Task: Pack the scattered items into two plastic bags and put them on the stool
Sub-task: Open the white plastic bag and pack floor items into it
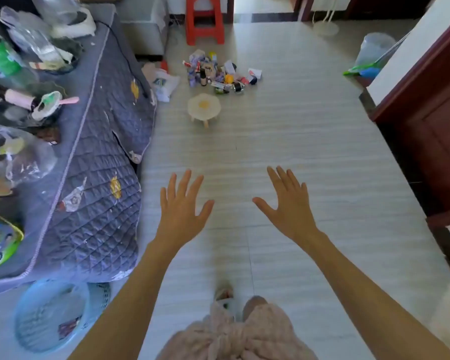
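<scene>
A pile of scattered small items [218,72], bottles, tubes and packets, lies on the tiled floor far ahead. Crumpled white plastic bags [164,83] lie left of the pile, beside the bed. A low round cream stool [204,107] stands just in front of the pile, and a taller red plastic stool [204,20] stands behind it. My left hand [182,206] and my right hand [287,203] are held out over bare floor, palms down, fingers spread, holding nothing, well short of the pile.
A bed with a blue quilted cover [99,162] loaded with clutter fills the left. A light blue basket [52,315] sits at its foot. A dark red wooden door and cabinet [431,126] line the right, with a translucent bin [374,49] and a green broom [361,70].
</scene>
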